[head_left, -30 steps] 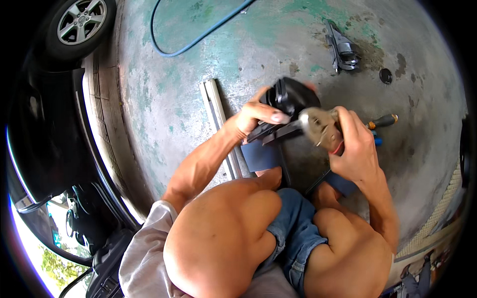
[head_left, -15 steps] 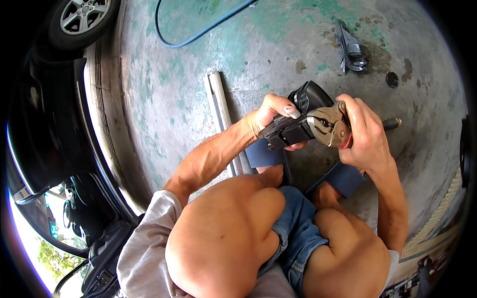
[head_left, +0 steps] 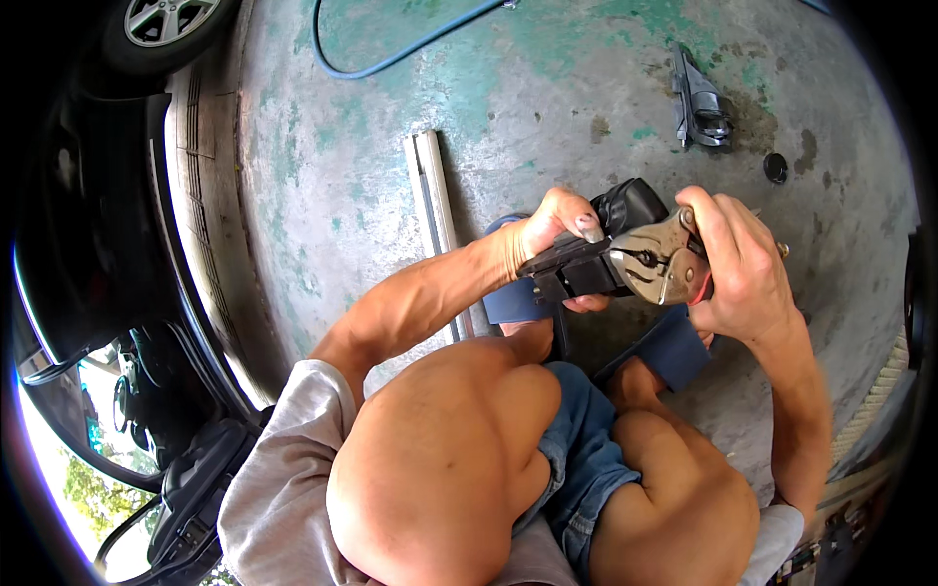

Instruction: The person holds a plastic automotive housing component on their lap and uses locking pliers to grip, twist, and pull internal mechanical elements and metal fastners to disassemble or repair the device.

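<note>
My left hand (head_left: pixel 555 225) is closed round a black plastic part (head_left: pixel 576 272), its thumb on top and fingertips showing below. A rounded, glossy black piece (head_left: pixel 633 201) juts from the part's far side. My right hand (head_left: pixel 750 269) is closed round the pliers (head_left: pixel 647 266), which have a broad, worn metal head and a bit of red at the grip. The head of the pliers lies against the right end of the black part; whether the jaws bite into it cannot be seen. Both hands are raised above the floor, beyond my knees.
A pale metal rail (head_left: pixel 430 195) lies on the concrete floor left of my feet. Farther right are a dark plastic part (head_left: pixel 700 107) and a round black cap (head_left: pixel 775 168). A blue hose (head_left: pixel 391 61) curves at the far side. A black car (head_left: pixel 107 225) stands at the left.
Both hands, with the black part and the pliers, have shifted slightly right and nearer in the picture. My right elbow has swung outward. Both grips stay closed.
</note>
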Demonstrator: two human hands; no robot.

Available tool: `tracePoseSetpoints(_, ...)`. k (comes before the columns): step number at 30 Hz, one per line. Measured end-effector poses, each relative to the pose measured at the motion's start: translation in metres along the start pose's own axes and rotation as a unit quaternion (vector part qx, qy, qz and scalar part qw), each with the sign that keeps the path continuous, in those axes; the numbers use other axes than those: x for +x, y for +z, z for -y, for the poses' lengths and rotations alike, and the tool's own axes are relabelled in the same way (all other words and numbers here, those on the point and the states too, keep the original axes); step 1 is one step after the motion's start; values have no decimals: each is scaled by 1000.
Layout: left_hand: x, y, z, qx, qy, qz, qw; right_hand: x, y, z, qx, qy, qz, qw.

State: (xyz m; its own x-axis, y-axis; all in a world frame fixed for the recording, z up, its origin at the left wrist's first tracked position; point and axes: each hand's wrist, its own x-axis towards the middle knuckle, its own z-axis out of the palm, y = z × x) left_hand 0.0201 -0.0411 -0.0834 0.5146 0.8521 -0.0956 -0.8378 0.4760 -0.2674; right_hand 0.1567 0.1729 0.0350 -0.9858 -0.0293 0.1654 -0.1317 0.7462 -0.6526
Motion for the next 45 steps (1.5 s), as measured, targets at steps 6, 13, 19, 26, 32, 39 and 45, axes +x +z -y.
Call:
tracePoseSetpoints(6,-2,31,-8,31,12,-89,995,-8,14,-4,29,31,-47,998)
tracePoseSetpoints(13,-4,45,-15,283,168,-168,929,-11,14,3,6,13,-105,994)
tracePoseSetpoints(19,-11,39,-21,296,156,-114,935,-14,23,0,-6,2,-129,992)
tracePoseSetpoints(26,-3,66,-27,348,206,-174,898,-20,35,2,-36,41,-103,993)
tracePoseSetpoints(32,-6,87,-35,486,229,-164,827,-41,55,7,94,168,-72,979)
tracePoseSetpoints(39,-10,104,-32,581,299,-278,705,-37,53,25,44,172,-93,980)
tracePoseSetpoints(45,-18,107,-32,790,390,-231,413,-39,48,38,122,251,-89,956)
